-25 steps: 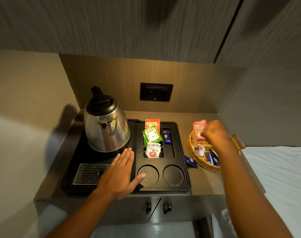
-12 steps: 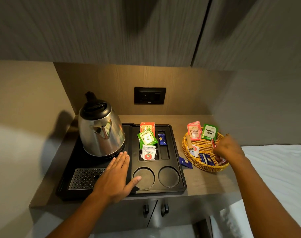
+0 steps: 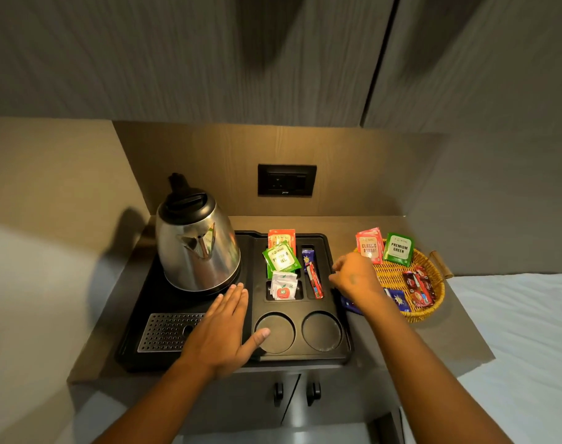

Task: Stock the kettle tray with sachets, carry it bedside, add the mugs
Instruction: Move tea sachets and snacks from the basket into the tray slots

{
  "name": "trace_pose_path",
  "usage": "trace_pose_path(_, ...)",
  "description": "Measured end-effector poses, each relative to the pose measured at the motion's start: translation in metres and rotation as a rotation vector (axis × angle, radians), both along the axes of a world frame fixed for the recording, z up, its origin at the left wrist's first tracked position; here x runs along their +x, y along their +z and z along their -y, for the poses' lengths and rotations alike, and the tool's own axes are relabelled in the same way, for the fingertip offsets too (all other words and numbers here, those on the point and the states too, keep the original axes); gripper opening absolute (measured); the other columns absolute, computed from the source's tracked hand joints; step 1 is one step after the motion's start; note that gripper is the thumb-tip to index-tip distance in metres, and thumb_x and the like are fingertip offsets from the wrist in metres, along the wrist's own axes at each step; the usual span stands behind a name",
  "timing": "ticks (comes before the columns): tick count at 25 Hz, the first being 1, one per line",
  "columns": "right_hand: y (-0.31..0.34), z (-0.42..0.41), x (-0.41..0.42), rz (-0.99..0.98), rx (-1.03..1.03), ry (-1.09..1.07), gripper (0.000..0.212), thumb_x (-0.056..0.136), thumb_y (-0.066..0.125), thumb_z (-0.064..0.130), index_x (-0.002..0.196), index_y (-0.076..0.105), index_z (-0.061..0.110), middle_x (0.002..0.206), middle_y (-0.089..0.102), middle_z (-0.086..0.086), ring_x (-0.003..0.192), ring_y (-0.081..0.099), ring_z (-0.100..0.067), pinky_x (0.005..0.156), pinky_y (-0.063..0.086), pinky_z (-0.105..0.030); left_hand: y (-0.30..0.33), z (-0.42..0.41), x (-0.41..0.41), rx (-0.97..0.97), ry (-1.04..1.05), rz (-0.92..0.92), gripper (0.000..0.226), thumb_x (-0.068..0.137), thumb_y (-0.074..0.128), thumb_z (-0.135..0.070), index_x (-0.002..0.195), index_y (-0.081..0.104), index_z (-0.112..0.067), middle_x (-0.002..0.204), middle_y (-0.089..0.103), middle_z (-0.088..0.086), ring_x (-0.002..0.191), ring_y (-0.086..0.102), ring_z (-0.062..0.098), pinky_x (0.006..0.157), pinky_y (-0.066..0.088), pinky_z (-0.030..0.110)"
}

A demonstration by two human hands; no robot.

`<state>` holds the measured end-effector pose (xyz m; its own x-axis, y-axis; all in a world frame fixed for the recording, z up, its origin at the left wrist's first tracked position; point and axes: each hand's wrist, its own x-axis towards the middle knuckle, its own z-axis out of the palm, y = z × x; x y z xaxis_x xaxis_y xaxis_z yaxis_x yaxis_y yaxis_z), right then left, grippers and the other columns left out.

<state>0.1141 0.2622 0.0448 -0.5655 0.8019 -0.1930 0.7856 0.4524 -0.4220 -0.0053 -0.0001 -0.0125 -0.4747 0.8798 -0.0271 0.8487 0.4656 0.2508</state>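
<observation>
Two hands are seen over a black tray [image 3: 340,355] set on a brown desk [image 3: 401,344]. The left hand [image 3: 223,328] is laid flat on the tray with its fingers [image 3: 238,294] released and spread, the thumb reaching onto the rim of the left of two round mug wells. The right hand [image 3: 353,277] is held at the tray's right edge, just beside the narrow slot; its fingers are curled, but whether anything is pinched in them cannot be told. A red sachet [image 3: 315,280] is seen lying in that slot, with a blue sachet [image 3: 307,256] behind it. In the middle compartments, a green sachet [image 3: 281,257] is propped over an orange sachet [image 3: 281,237], and a white sachet [image 3: 283,285] is placed in front of them. A steel kettle [image 3: 196,245] is stood on the tray's left half, behind a perforated drip grid [image 3: 164,331]. A wicker basket [image 3: 428,302] is placed on the desk right of the tray, and more sachets are held in it. A bed [image 3: 513,331] is seen further right.
</observation>
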Motion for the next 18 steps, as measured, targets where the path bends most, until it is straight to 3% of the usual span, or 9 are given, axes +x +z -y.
trace_pose_path(4,-0.012,-0.001,0.051,0.232,0.161,0.137,0.029,0.078,0.065,0.001,0.103,0.068,0.015,0.1,0.067,-0.011,0.082,0.062,-0.027,0.068,0.053,-0.037,0.0,-0.001,0.001,-0.002,-0.004,-0.006,0.099,0.083,0.005,-0.082,0.155,-0.001,-0.014,0.164,-0.005,0.002,0.149,-0.012,0.013,0.122,-0.001,0.035)
trace_pose_path(7,-0.018,0.005,0.052,0.244,0.177,0.239,0.037,0.081,0.064,0.001,0.115,0.065,0.016,0.109,0.066,-0.013,0.094,0.065,-0.032,0.077,0.056,-0.04,0.002,-0.001,0.0,0.002,-0.008,-0.008,0.099,0.083,0.005,-0.082,0.155,0.0,-0.013,0.164,-0.004,0.002,0.149,-0.011,0.013,0.122,-0.001,0.035)
trace_pose_path(12,-0.021,0.011,0.046,0.282,0.146,0.241,0.022,0.086,0.062,0.006,0.106,0.066,0.012,0.098,0.068,-0.011,0.087,0.066,-0.028,0.077,0.057,-0.038,0.0,0.0,-0.001,-0.012,0.001,-0.017,0.099,0.083,0.004,-0.082,0.155,-0.002,-0.014,0.164,-0.006,0.002,0.148,-0.013,0.012,0.121,-0.003,0.033)
trace_pose_path(18,0.025,-0.008,-0.029,-0.001,-0.042,-0.019,0.023,0.072,0.082,0.024,0.077,0.064,0.011,0.073,0.067,-0.007,0.06,0.068,-0.02,0.054,0.06,-0.035,-0.001,-0.001,0.0,-0.015,-0.004,-0.009,0.099,0.083,0.004,-0.083,0.154,-0.003,-0.015,0.164,-0.007,0.001,0.148,-0.013,0.013,0.122,-0.003,0.034)
